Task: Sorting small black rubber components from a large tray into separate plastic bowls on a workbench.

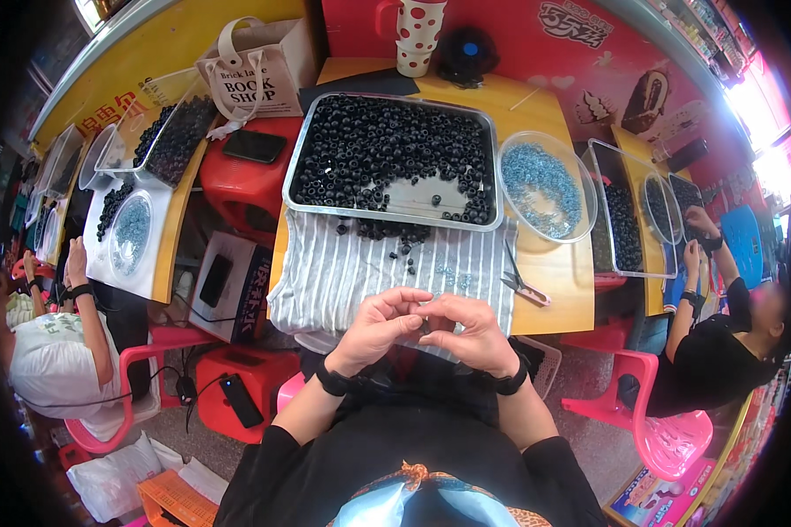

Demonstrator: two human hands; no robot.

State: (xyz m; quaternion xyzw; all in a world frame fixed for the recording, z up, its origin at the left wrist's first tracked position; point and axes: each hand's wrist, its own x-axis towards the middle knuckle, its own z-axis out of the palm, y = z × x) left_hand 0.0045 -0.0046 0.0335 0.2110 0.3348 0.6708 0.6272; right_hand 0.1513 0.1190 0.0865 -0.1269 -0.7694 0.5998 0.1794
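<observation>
Together, the left hand (380, 323) and the right hand (473, 332) meet just in front of the person's body, fingertips pressed against each other around one small dark bead (425, 327); both are pinched on it, and it is too small to tell which hand holds it more, or which way its hole points. The bead sits exactly between the two hands, so neither is clearly nearer. Each wrist wears a black band. Just beyond the hands lies a striped cloth (343, 268), hanging over the near edge of the wooden table (554, 268), with some loose black beads (404, 250) and a few tiny blue pieces on it. Beyond the cloth stands a metal tray (395, 215) full of black beads, bare in the middle of its near side. To the right of the tray is a clear round bowl (547, 186) with small blue rings, and near the bowl, toward the person, lie small scissors (520, 283). Behind the tray stand spotted cups (417, 35). Other people sit at tables on both sides of the tray's table.
</observation>
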